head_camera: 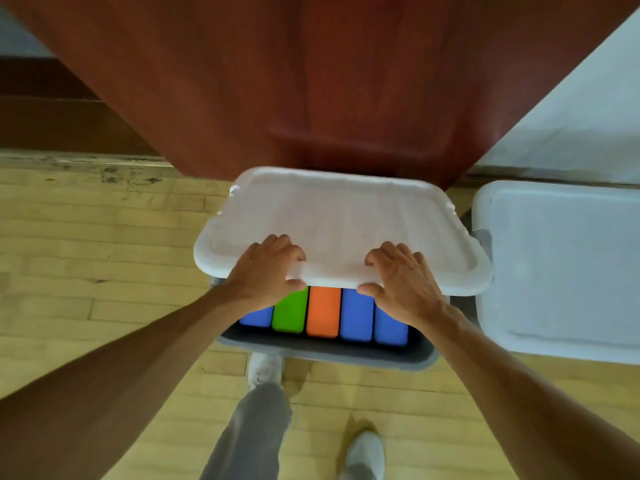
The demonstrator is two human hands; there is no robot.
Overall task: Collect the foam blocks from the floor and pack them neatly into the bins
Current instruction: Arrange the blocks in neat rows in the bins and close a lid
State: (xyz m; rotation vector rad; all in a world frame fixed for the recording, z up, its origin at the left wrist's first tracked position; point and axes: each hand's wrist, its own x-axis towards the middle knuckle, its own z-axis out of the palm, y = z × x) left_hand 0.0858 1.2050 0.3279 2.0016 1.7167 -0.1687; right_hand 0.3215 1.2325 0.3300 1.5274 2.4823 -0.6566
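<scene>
A grey bin (332, 355) stands on the wooden floor right in front of me. Foam blocks stand side by side in it: a blue block (256, 317), a green block (291, 311), an orange block (323, 311) and two more blue blocks (374, 320). A white lid (339, 216) lies tilted over the far part of the bin and hides the rest of its inside. My left hand (266, 268) and my right hand (405, 275) both grip the lid's near edge, fingers on top and thumbs underneath.
A second bin with its white lid (561, 265) on stands just to the right, almost touching. A dark red wooden panel (311, 81) rises right behind the bin. My feet in white shoes (365, 455) are on the floor below.
</scene>
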